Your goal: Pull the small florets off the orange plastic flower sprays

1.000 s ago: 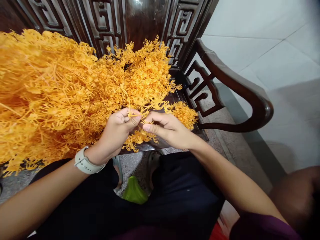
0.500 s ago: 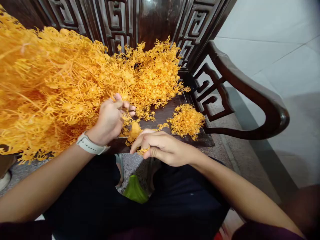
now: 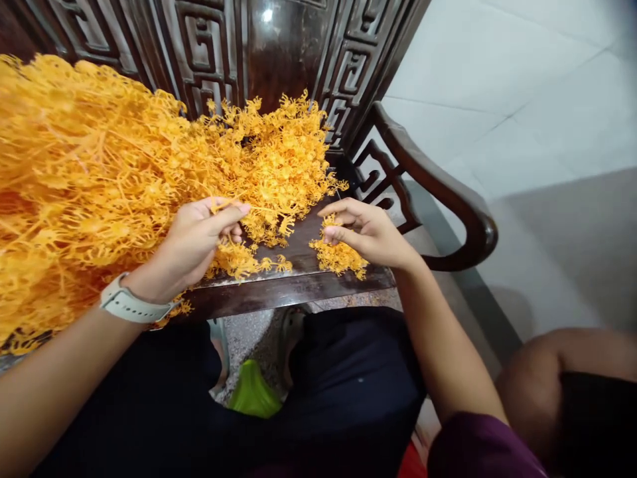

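My left hand (image 3: 202, 239) is closed in a pinch on a thin orange plastic flower sprig (image 3: 257, 210), beside the big heap. My right hand (image 3: 365, 232) is at the small pile of orange plastic flower pieces (image 3: 341, 259), its thumb and fingers apart. Orange bits show between those fingertips, and they look like part of the pile. Spreading across the left is a large heap of orange artificial flower sprays (image 3: 99, 166), with more bunched against the chair back (image 3: 283, 159). A few loose pieces (image 3: 239, 260) lie under my left hand.
Everything lies on a dark carved wooden bench (image 3: 293, 289) with a curved armrest (image 3: 438, 176) at right. A green plastic object (image 3: 253, 392) stands between my feet. Another person's bare limb (image 3: 532, 378) shows at lower right.
My right hand has moved from the front edge, where it held an orange piece, over to the small pile, and its fingers have parted. The view has shifted.
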`<state>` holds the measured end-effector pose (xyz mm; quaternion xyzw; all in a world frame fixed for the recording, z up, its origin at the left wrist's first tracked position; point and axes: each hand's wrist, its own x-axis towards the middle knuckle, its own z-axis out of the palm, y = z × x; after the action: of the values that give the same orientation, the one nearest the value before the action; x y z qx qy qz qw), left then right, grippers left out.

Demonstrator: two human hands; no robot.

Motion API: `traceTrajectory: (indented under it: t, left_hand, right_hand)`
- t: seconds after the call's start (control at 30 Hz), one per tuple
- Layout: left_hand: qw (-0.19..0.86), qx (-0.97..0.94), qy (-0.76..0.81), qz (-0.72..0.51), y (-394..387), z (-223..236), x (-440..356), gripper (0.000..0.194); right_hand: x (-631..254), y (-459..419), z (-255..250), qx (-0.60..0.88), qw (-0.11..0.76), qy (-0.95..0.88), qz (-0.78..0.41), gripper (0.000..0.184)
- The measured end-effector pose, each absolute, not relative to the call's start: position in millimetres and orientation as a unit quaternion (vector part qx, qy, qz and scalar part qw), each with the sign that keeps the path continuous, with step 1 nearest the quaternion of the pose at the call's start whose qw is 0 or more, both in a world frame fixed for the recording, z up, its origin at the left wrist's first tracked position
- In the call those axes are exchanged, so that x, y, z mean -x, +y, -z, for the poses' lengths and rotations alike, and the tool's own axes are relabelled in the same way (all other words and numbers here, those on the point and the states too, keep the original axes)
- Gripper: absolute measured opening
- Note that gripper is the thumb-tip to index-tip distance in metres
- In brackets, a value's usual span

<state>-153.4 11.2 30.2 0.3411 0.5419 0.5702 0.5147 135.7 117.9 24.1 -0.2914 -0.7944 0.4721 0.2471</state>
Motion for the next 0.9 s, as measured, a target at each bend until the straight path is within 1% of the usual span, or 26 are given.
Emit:
traceTrajectory:
  t: [0.07,0.13,0.23,0.33,0.4,0.43,0.47,0.5,0.57,0.63,0.67,0.73,0.83,0.9]
  left_hand:
    - [0.508,-0.365,0.559,-0.545,11.7,-28.5,153.4,0.024]
    - [0.495,-0.394,0.570,-0.525,11.0,-25.8,153.4,0.028]
    - [0.498,-0.427,0.560,-0.505,7.7,-23.6,152.4,0.026]
    - [0.535,-0.448,0.539,-0.471,3.4,-26.0,149.4,0.023]
    - [0.546,-0.457,0.532,-0.458,1.5,-28.3,146.6,0.023]
    - [0.548,-0.459,0.530,-0.456,0.9,-29.0,145.2,0.023]
    - [0.549,-0.459,0.529,-0.455,0.7,-29.3,143.9,0.023]
    - [0.550,-0.459,0.529,-0.455,0.8,-28.9,142.8,0.022]
    - [0.549,-0.461,0.529,-0.454,1.6,-27.0,140.8,0.022]
    - [0.547,-0.466,0.533,-0.446,2.4,-24.1,138.9,0.025]
    - [0.545,-0.469,0.538,-0.440,2.8,-22.6,137.9,0.027]
    - [0.544,-0.474,0.548,-0.423,3.2,-19.9,136.1,0.032]
    - [0.550,-0.483,0.558,-0.391,3.1,-17.0,134.2,0.037]
    - [0.552,-0.498,0.556,-0.372,2.3,-16.1,133.7,0.040]
  right_hand:
    - [-142.4,123.0,-22.8,0.292,0.228,-0.818,-0.441,0.036]
    - [-150.9,132.0,-19.4,0.311,0.181,-0.857,-0.369,0.031]
    - [-164.9,151.0,-6.3,0.353,0.046,-0.895,-0.269,0.023]
    - [-175.9,167.8,11.0,0.391,-0.084,-0.888,-0.228,0.020]
    - [-179.8,172.7,16.6,0.410,-0.129,-0.877,-0.216,0.021]
    - [-180.1,172.4,16.1,0.413,-0.129,-0.877,-0.210,0.022]
    - [-179.1,170.1,13.3,0.412,-0.112,-0.881,-0.203,0.024]
    - [-176.4,165.6,8.6,0.407,-0.077,-0.888,-0.198,0.026]
    - [-165.2,150.1,-4.6,0.387,0.038,-0.895,-0.221,0.034]
    - [-147.1,128.0,-18.0,0.347,0.162,-0.869,-0.312,0.040]
    - [-136.4,116.1,-23.3,0.317,0.205,-0.845,-0.378,0.042]
    - [-114.4,94.3,-29.5,0.265,0.249,-0.807,-0.466,0.041]
    - [-88.2,75.0,-28.5,0.227,0.282,-0.791,-0.493,0.033]
    - [-78.8,72.0,-24.4,0.222,0.303,-0.770,-0.516,0.033]
